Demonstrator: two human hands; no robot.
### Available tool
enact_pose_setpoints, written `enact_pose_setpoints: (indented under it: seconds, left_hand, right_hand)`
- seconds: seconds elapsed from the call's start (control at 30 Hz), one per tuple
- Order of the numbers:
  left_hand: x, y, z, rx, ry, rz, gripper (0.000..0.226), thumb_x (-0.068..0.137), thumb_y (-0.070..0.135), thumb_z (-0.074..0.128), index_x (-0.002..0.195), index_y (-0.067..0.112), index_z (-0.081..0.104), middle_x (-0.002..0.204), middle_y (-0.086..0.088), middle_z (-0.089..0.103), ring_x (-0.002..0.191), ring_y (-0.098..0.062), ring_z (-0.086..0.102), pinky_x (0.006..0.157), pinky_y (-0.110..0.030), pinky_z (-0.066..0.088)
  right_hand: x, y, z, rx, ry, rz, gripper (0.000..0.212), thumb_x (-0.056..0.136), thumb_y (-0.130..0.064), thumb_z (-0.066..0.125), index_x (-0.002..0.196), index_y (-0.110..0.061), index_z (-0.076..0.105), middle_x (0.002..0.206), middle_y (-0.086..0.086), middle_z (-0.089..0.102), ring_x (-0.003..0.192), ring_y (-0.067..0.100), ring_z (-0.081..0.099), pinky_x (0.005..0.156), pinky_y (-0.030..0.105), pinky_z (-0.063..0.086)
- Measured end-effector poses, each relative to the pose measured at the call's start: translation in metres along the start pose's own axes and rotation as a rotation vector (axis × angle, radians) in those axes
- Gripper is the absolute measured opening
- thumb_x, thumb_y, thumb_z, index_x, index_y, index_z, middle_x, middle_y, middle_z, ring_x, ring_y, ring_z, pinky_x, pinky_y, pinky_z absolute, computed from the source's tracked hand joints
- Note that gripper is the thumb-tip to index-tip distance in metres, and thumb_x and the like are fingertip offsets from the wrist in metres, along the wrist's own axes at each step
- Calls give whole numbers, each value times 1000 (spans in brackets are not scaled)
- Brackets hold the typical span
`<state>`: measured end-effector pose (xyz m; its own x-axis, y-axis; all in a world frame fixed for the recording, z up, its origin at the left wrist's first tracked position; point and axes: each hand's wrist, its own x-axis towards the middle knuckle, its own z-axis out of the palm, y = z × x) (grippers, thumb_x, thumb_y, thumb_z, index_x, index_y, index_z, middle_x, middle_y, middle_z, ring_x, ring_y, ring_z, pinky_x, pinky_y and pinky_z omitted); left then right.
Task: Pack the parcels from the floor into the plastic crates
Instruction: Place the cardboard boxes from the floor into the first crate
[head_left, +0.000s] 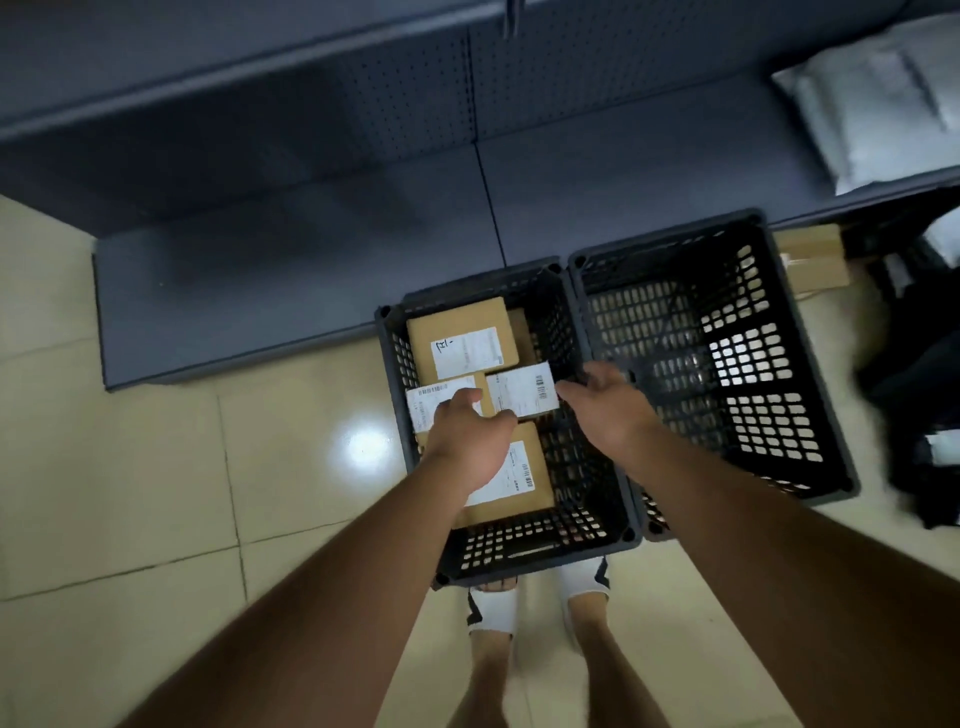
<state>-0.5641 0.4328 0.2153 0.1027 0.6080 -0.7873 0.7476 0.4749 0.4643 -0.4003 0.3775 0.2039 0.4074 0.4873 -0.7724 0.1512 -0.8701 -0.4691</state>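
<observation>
Landmark: I place everything by the left crate (540, 558), at my feet.
Left hand (470, 441): over its middle, fingers curled down onto a labelled parcel (434, 402), probably settling it flat; whether it truly grips, I cannot tell.
Right hand (605, 402): at its right rim, fingers loose, touching the parcel with the white label (522, 389), likely nudging it square.
Far parcel (462, 335): against its back wall.
Right crate (727, 364): touching alongside, no parcels inside, ready for overflow.
Shelving (311, 260): directly behind.

Dim overhead light glares off the floor tile (363, 447); edges blur and bow outward.
</observation>
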Motion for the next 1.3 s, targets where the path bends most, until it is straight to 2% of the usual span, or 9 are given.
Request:
enact_pose_setpoints:
  seconds: [0.1,0.17,0.23,0.33,0.5,0.73,0.87,1.0,1.3]
  left_hand:
    - [-26,13,0,29,-31,54,60,98,41,57,154,29,39,153,3,43,88,-6,51,58,-18,39]
    - [-40,20,2,55,-50,83,59,98,41,57,153,30,40,152,4,44,88,-5,52,58,-18,40]
    - [-53,28,4,75,-69,108,58,98,40,57,152,29,41,150,4,46,94,-8,57,65,-21,46]
    - [-71,41,12,108,-93,139,56,97,38,58,150,30,43,150,3,45,115,-21,59,90,-35,54]
    - [-92,59,45,188,-150,175,51,98,34,56,148,29,44,152,3,43,109,-19,52,83,-32,44]
    - [-130,91,124,345,-232,224,53,97,41,58,147,28,45,141,2,52,103,-18,58,83,-36,51]
    - [-156,113,189,437,-274,272,53,96,40,58,146,29,46,146,2,48,104,-16,53,85,-34,43]
    - [-185,134,255,517,-322,329,54,98,35,58,149,25,44,149,1,48,115,-18,53,86,-32,41]
    - [-244,160,402,724,-373,438,54,96,37,59,147,23,48,148,0,50,128,-22,52,101,-33,43]
  right_hand:
    - [-30,3,-21,33,46,-6,62,100,-49,53,155,-29,33,154,2,45,105,20,52,65,23,39]
    - [-46,13,-29,67,72,-7,61,98,-50,54,153,-31,35,152,1,46,108,20,52,74,26,41]
    - [-62,24,-35,115,90,6,63,96,-51,56,153,-32,36,153,-1,45,120,22,54,86,29,40]
    - [-87,44,-45,204,136,35,62,96,-48,58,151,-33,36,140,0,54,101,18,59,80,29,46]
    - [-117,87,-68,277,225,91,69,92,-56,58,151,-37,29,141,-2,55,114,24,62,98,38,51]
    - [-152,155,-135,486,378,118,60,98,-40,59,151,-26,35,134,-3,59,104,17,59,85,29,48]
    - [-168,205,-175,516,459,145,55,100,-36,57,149,-21,39,121,-5,55,102,17,55,85,30,44]
    - [-179,261,-208,534,498,225,65,98,-45,57,154,-23,34,151,6,48,129,29,54,104,41,48]
    - [-204,388,-271,691,519,326,66,97,-46,54,155,-22,32,153,8,45,133,28,50,107,41,44]
